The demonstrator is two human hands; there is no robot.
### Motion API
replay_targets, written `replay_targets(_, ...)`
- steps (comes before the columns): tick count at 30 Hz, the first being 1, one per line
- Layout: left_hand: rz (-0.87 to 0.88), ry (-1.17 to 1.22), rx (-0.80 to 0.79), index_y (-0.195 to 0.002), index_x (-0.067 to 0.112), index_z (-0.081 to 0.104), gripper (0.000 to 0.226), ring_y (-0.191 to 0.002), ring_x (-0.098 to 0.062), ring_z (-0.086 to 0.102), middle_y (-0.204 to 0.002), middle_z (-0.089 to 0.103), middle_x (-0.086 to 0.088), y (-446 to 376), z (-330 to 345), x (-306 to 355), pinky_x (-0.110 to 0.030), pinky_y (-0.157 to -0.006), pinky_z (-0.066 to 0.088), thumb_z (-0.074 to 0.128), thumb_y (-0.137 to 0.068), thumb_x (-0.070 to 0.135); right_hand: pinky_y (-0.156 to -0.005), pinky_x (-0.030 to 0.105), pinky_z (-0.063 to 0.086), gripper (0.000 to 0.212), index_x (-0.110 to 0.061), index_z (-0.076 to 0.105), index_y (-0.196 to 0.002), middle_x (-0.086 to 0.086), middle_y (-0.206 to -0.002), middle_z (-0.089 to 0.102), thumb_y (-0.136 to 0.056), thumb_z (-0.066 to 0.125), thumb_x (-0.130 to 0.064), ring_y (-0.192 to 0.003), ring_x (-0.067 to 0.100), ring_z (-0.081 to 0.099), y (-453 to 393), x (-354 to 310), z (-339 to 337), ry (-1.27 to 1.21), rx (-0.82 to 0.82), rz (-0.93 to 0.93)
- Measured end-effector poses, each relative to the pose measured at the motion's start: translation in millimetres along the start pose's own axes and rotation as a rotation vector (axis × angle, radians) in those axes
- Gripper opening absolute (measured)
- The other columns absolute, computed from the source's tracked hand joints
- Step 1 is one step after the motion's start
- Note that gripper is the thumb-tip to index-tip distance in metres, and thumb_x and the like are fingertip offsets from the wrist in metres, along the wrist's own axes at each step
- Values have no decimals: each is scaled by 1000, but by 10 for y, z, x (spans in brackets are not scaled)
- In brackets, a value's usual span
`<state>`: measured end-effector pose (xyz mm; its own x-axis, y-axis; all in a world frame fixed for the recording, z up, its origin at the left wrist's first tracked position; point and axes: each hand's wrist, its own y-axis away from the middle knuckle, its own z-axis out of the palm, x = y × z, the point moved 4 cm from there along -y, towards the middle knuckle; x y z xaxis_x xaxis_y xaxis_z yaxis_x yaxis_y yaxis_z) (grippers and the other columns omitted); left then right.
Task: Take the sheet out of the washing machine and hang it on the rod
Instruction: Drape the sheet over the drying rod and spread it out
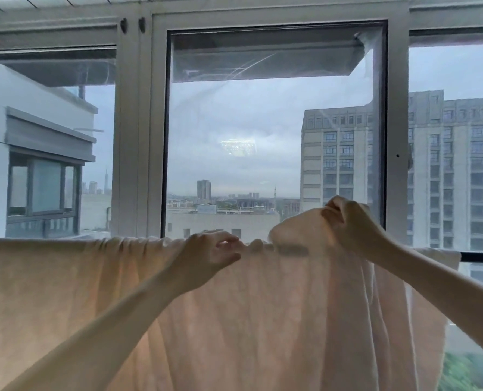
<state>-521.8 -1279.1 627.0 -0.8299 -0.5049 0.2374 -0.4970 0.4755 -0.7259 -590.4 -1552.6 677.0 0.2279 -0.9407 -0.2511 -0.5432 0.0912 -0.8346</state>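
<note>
Head view — hands [350, 221] on pale sheet [93, 292], over rod [480, 257].

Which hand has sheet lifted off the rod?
The right hand: it grips a bunch of the sheet raised above the rod. The left hand sits at rod level, fingers on the gathered top edge.

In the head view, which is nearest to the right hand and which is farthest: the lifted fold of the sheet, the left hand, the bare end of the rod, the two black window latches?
1. Lifted fold of the sheet: held in the right hand itself.
2. Left hand and bare end of the rod: one on each side, too close to call.
3. Two black window latches: far up, top left.
</note>
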Motion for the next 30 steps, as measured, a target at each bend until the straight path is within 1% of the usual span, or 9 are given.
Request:
replay_targets(4, 70, -65, 34, -121, 29, 59, 46, -106, -4, 56, -117, 63, 14, -100, 237, 132, -31, -92, 45, 61, -82, 53, -70, 26, 54, 10, -12, 65, -88, -2, -79, 68, -92, 59, -19, -72, 11, 64, 107, -256, 64, -47, -109, -117)
replay_targets(8, 97, -41, 99, -98, 29, 70, 20, -83, 0, 60, -90, 67, 16, -152, 300, 221, -28, -77, 49, 64, -85, 42, -69, 20, 52, 12, -10, 67, -91, -1, -81, 69, -92, 59, -19, -72, 10, 63, 124, -326, 57, -21, -82, -168)
replay_targets(11, 41, -18, 148, -80, 23, 72, 20, -63, 1, 58, -68, 66, 14, -168, 147, 44, -25, -64, 46, 62, -88, 38, -71, 30, 52, 14, -5, 67, -90, 3, -78, 67, -92, 59, -17, -71, 16, 62, -11, -94, -119, 12, 34, -47)
replay_targets(13, 8, -39, 189, -75, 19, 72, 21, -59, -4, 59, -63, 67, 9, -167, 0, -146, -25, -62, 42, 64, -87, 33, -73, 29, 52, 13, -6, 67, -90, 2, -78, 66, -91, 60, -17, -72, 17, 62, -73, 37, -228, -4, 40, 14)
replay_targets(17, -58, -174, 220, -74, 15, 72, 16, -58, -13, 60, -64, 68, 2, -125, -176, -424, -28, -65, 49, 66, -87, 20, -57, 9, 45, 9, -15, 65, -84, -6, -70, 63, -91, 61, -20, -60, 3, 56, 13, -88, -156, -40, -103, -57)
replay_targets(21, -225, -240, 246, -74, 14, 69, 15, -61, -15, 58, -68, 67, -2, -73, -277, -532, -32, -69, 51, 61, -86, 12, -70, 14, 52, 6, -16, 62, -95, -10, -82, 61, -91, 60, -21, -75, 3, 60, 114, -100, -37, -25, -266, -108)
replay_targets(24, -302, -238, 277, -88, 14, 71, 15, -80, -19, 64, -86, 72, -2, -67, -287, -431, -33, -80, 51, 59, -83, 6, -69, 13, 52, 12, -13, 61, -101, -9, -86, 61, -89, 62, -14, -80, 6, 62, 180, 73, -93, 35, -337, -58)
replay_targets(27, -179, -169, 266, -103, 17, 68, 24, -90, -14, 66, -102, 71, 2, -74, -133, -111, -32, -85, 53, 59, -85, 3, -66, 10, 49, 12, -15, 65, -100, -6, -93, 65, -88, 64, -20, -85, 6, 63, 276, 209, -152, 48, -395, -9)
replay_targets(30, -16, -33, 181, -108, 24, 66, 22, -92, -6, 63, -109, 69, 9, -119, 179, 312, -29, -84, 53, 57, -89, 17, -69, 10, 50, 14, -16, 67, -102, -5, -96, 69, -92, 58, -22, -84, 2, 65, 336, 264, -202, 35, -425, 6)
